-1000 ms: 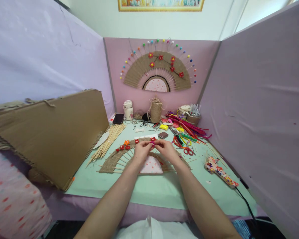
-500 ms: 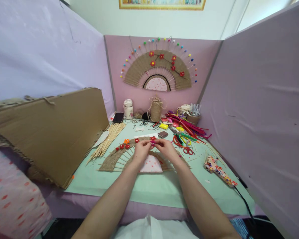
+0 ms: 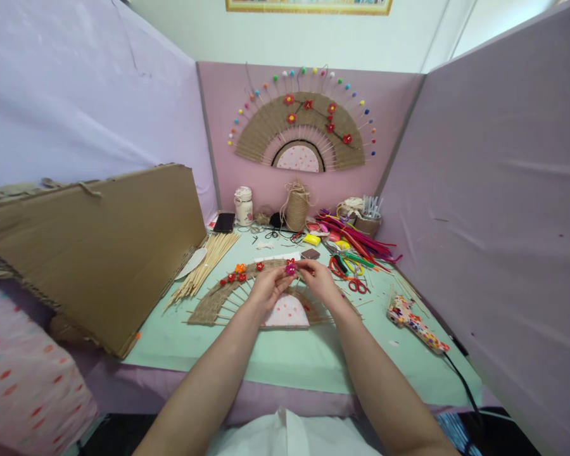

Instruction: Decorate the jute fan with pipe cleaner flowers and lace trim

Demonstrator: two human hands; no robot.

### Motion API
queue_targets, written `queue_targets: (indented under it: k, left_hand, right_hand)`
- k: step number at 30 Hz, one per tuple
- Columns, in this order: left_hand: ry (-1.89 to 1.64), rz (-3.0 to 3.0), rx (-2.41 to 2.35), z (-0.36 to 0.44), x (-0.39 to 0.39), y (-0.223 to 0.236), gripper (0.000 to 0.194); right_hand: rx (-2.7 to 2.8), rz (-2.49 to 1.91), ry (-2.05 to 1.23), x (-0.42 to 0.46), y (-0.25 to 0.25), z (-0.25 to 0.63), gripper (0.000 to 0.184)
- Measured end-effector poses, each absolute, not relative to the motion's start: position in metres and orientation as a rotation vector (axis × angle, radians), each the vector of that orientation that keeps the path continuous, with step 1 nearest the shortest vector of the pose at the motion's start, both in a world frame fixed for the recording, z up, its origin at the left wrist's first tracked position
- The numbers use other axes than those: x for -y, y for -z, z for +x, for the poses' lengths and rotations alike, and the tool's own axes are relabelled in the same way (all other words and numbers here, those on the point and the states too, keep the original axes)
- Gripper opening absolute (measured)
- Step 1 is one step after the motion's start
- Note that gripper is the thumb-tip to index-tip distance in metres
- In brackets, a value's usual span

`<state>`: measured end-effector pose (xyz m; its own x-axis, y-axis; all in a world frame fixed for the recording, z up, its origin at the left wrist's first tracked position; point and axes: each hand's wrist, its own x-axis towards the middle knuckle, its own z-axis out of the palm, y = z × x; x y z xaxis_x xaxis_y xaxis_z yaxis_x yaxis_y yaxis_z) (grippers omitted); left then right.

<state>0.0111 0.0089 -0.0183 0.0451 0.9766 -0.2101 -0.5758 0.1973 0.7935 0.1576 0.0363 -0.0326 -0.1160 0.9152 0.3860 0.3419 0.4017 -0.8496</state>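
A small magenta flower [image 3: 291,269] is pinched in the fingertips of my left hand [image 3: 268,286]. Close on its other side is my right hand [image 3: 317,278], with its fingers drawn together; whether they grip part of the flower is too small to make out. Beneath both hands lies a twine-woven fan [image 3: 208,310] with bamboo ribs and a spotted pink half-round base [image 3: 287,313]. Red flowers [image 3: 259,266] and an orange flower [image 3: 240,268] sit along its upper left band. My hands and forearms hide part of the fan's middle and right side.
Bamboo sticks [image 3: 209,263] and a cardboard sheet [image 3: 109,253] are on the left. A patterned glue gun [image 3: 415,323] with a cord lies right. Behind are red scissors [image 3: 358,286], pipe cleaners [image 3: 361,234], a twine spool [image 3: 297,209] and a white bottle [image 3: 244,206]. A finished fan [image 3: 261,133] hangs on the back panel.
The magenta flower shows more fully now, turned up at my left fingertips. My left hand has rolled palm-up somewhat, and my right fingers have shifted slightly away from it.
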Motion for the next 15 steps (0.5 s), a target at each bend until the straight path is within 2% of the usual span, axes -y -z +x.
queue_targets:
  k: [3,9,15]
  left_hand:
    - [-1.248,0.552,-0.804,0.009,-0.01,0.019,0.013]
    - [-1.146,0.378,-0.672,0.005,-0.01,0.015,0.018]
    - [-1.169,0.4,-0.655,0.005,-0.009,0.013,0.019]
  right_hand:
    - [1.649,-1.106,-0.752,-0.037,0.034,0.159,0.023]
    - [1.592,-1.016,-1.106,-0.032,0.028,0.159,0.021]
    - [1.53,-1.052,-1.12,-0.029,0.023,0.158,0.018]
